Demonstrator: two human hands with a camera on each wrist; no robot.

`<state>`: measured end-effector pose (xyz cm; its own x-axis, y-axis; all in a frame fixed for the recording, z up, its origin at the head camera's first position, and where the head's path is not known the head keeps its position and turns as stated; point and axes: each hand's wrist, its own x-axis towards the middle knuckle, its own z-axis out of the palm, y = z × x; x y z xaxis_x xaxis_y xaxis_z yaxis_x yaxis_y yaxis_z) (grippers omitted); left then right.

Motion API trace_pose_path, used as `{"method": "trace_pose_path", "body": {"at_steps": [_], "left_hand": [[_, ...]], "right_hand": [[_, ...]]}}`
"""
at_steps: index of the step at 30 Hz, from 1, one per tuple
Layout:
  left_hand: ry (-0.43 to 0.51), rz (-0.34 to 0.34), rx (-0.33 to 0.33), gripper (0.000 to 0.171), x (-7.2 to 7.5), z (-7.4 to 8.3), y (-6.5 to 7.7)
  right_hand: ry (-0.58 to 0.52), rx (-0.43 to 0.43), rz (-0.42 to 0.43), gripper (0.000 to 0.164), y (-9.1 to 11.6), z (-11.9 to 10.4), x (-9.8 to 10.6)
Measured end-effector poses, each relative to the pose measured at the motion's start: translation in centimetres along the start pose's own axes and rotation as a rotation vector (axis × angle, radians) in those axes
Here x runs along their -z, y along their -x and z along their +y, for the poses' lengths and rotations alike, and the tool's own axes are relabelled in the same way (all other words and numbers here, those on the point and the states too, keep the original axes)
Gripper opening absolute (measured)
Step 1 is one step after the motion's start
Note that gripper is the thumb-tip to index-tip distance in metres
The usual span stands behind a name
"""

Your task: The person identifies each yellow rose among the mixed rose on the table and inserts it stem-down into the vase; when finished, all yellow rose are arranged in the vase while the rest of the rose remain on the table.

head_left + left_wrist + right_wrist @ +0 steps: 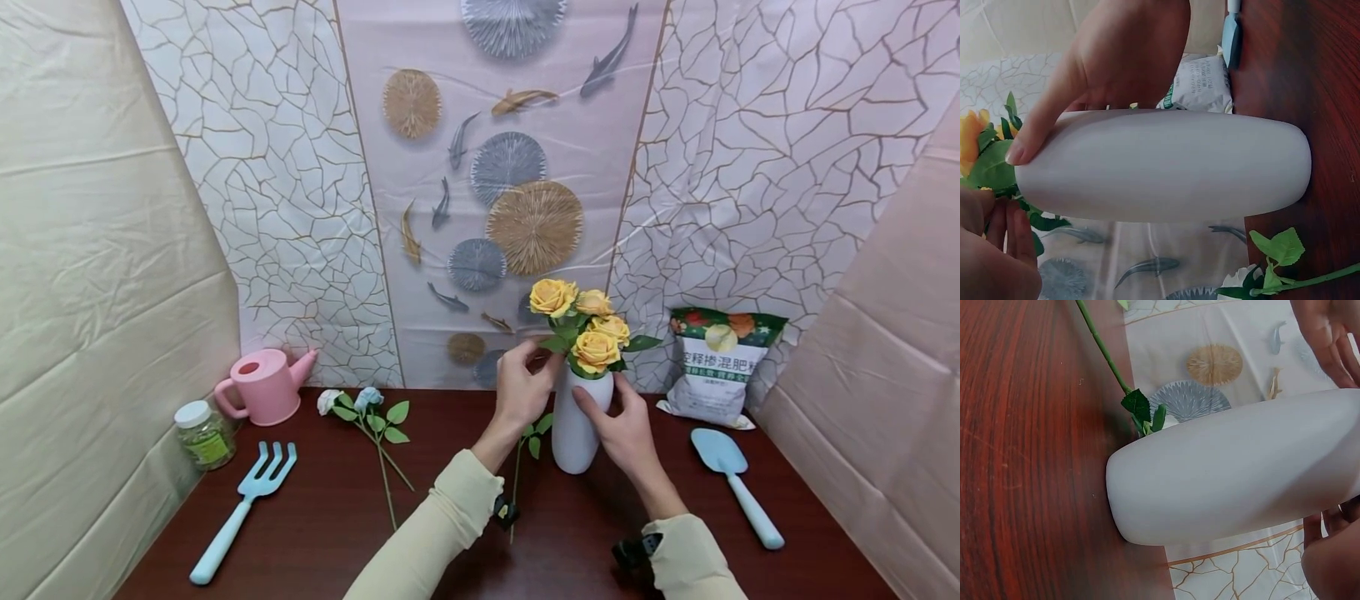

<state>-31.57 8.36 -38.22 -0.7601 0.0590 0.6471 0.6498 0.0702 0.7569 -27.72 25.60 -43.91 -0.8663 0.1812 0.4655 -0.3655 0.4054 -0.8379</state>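
A white vase [579,429] stands on the table, slightly tilted, with several yellow roses [597,350] in its mouth. My right hand [626,425] holds the vase near its top; in the left wrist view the thumb [1035,134] lies along the neck. At the other side of the mouth, my left hand [525,383] pinches the greenery just below the blooms; in the left wrist view its fingers [1013,228] meet at a stem beside a leaf [992,165]. Behind my left forearm lies another stem [516,475]; the left wrist view shows a white bloom [1238,278] there.
To the left lie a white rose [327,402] and a blue rose [368,398], near a pink watering can [266,387], a lidded jar [204,435] and a blue hand fork [243,508]. Rightward are a fertilizer bag [716,367] and a blue trowel [735,487].
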Motion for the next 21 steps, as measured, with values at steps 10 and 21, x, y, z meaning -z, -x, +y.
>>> {"method": "trace_pose_path", "body": {"at_steps": [10, 21], "left_hand": [[0.054, -0.011, 0.025, 0.027, 0.6, 1.4, -0.5], [0.053, 0.084, -0.049, 0.02, -0.1, 1.3, -1.3]], "right_hand": [[0.001, 0.013, 0.006, 0.053, -0.1, -0.2, -0.1], [0.009, 0.007, 0.009, 0.051, 0.1, -0.1, 0.0]]}}
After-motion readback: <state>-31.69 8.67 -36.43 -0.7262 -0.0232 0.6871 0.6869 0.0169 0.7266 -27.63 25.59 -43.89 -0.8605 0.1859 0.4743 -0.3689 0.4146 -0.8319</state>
